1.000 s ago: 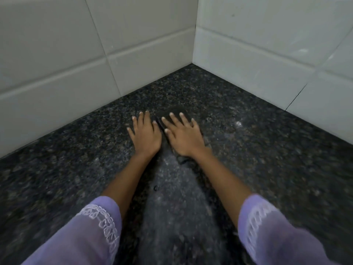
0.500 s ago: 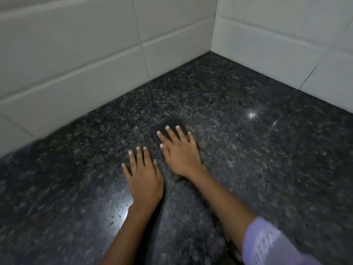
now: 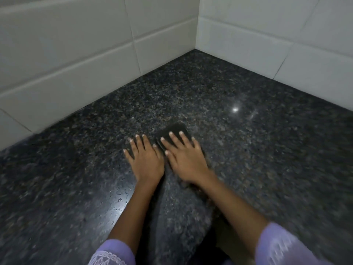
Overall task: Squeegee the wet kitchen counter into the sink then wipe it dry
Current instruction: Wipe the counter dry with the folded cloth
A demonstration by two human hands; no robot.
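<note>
**Two hands flat on a dark granite counter in a tiled corner**

Dark speckled granite counter fills most of the view, meeting white wall tiles that form a corner at the upper right. Small water droplets glint on the stone just left of the left forearm, and a bright spot of light reflects farther right. The left hand lies palm down on the bare counter, fingers straight and slightly spread, holding nothing. The right hand sits just beside it, almost touching, and presses flat with straight fingers on a dark rectangular pad, whose far end shows beyond the fingertips. Whether this pad is a squeegee or a cloth cannot be told. Lilac sleeves with white lace trim cover both forearms near the bottom edge.
</note>
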